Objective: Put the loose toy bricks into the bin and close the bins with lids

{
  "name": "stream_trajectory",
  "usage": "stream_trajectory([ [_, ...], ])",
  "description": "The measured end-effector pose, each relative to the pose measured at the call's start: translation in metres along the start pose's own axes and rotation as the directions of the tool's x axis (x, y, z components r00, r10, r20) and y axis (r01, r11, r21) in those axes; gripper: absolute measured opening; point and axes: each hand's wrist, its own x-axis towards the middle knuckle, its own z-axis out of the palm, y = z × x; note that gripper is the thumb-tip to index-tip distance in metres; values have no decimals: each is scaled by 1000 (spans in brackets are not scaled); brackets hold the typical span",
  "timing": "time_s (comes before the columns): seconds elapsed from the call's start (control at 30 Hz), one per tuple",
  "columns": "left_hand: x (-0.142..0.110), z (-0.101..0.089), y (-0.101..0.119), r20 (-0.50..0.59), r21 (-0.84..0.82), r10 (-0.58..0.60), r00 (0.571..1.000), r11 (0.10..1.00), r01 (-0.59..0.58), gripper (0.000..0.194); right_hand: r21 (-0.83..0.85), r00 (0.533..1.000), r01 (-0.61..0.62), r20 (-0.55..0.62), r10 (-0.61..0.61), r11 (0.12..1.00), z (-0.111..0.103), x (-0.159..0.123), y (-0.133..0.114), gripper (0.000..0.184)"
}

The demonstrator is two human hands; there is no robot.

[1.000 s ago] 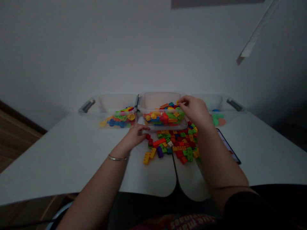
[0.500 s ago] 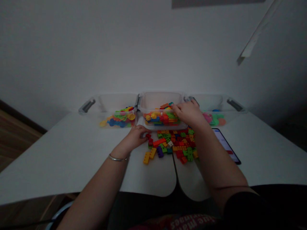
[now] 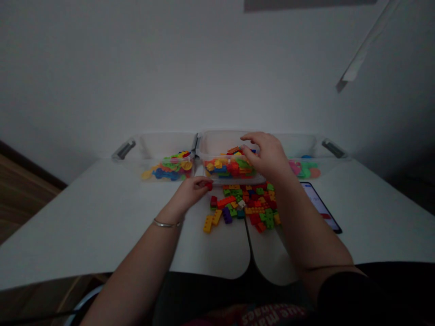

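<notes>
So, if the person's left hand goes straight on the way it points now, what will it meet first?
The left hand, pinching a small red brick, would probably meet the front wall of the middle clear box first, near its left corner. Its height above the table is hard to judge from this view.

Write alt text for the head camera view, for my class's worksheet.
On a white table, the left hand pinches a red brick beside a loose pile of toy bricks. The right hand reaches over a clear tub of bricks, which stands between two more tubs.
</notes>
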Motion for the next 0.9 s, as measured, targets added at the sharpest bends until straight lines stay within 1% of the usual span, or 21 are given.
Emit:
stream_trajectory([
  [0.03, -1, 1, 4, -13, -107, -37, 999, 994, 36, 24, 27, 999, 38, -16, -38, 999, -1, -1, -2, 29],
  [0.1, -2, 2, 10, 5, -312, -94, 996, 946, 91, 34, 78, 992, 129, -24, -127, 989, -2, -3, -7, 27],
  [0.17, -2, 2, 16, 26, -445, -135, 991, 886, 132, 42, 132, 975, 221, 5, -224, 966, 0, -5, -11, 25],
  [0.27, 0, 1, 19, 51, -550, -155, 987, 820, 157, 50, 224, 931, 324, 97, -351, 919, 8, -8, -18, 23],
  [0.37, 2, 1, 19, 83, -599, -142, 986, 784, 163, 55, 297, 872, 366, 221, -437, 882, 18, -10, -25, 22],
  [0.43, 2, 1, 19, 94, -611, -126, 988, 775, 157, 55, 309, 840, 374, 285, -461, 874, 23, -12, -31, 22],
  [0.5, 3, 2, 17, 102, -624, -115, 988, 767, 153, 53, 295, 826, 382, 316, -467, 876, 27, -14, -36, 23],
  [0.57, 3, 2, 15, 113, -636, -107, 988, 756, 155, 52, 267, 828, 382, 326, -456, 885, 31, -17, -40, 25],
  [0.63, 4, 2, 13, 126, -645, -94, 988, 749, 153, 52, 245, 840, 371, 324, -436, 896, 35, -19, -42, 27],
  [0.7, 4, 2, 10, 138, -649, -74, 988, 746, 146, 54, 253, 848, 358, 315, -426, 899, 39, -22, -42, 27],
  [0.83, 6, 2, 7, 162, -672, -47, 986, 726, 145, 62, 288, 852, 348, 299, -429, 892, 44, -24, -41, 19],
  [0.9, 7, 2, 6, 176, -680, -44, 983, 716, 154, 62, 297, 852, 350, 293, -434, 888, 45, -23, -40, 15],
])
